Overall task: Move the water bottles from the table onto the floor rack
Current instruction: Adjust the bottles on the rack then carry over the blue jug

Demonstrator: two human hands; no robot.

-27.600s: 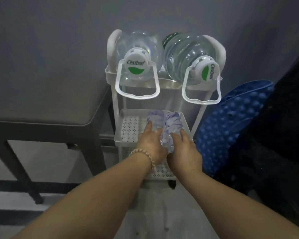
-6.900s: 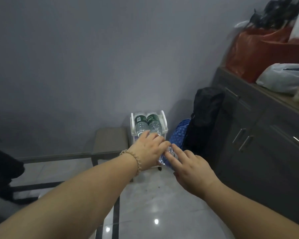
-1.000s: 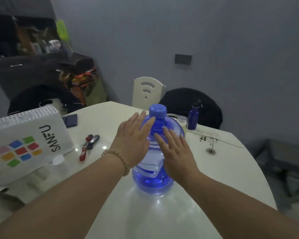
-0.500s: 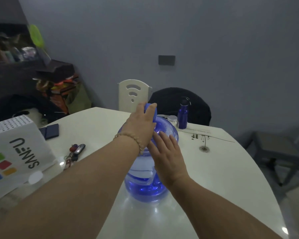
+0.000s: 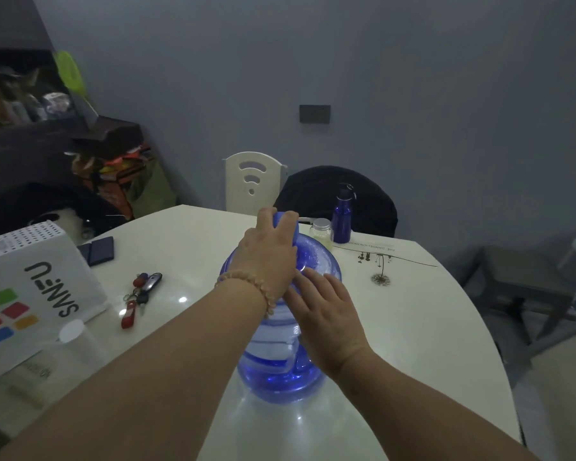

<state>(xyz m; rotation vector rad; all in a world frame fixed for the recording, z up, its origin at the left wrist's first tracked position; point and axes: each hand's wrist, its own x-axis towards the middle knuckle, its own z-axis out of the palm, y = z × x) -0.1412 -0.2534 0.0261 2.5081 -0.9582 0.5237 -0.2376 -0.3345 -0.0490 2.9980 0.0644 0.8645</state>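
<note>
At the far left of the white table [image 5: 413, 327] a white box [image 5: 30, 294] printed with coloured squares is seen, with a dark wallet [image 5: 97, 250] just beyond it. A bunch of keys [image 5: 139, 296] with a red fob lies to the right of the box. At the middle of the table a large blue water jug [image 5: 280, 361] stands upright. Its cap is gripped from above by the left hand [image 5: 269, 252], whose fingers are curled closed around it; a bead bracelet [image 5: 250, 287] is worn on that wrist. The right hand [image 5: 323, 311] is laid flat against the jug's right shoulder, fingers spread and not clasped. Further right, near the far edge, a small lidded jar [image 5: 321, 229] and a dark blue flask [image 5: 343, 217] stand side by side. A white chair [image 5: 251, 181] is placed behind the table.
</note>
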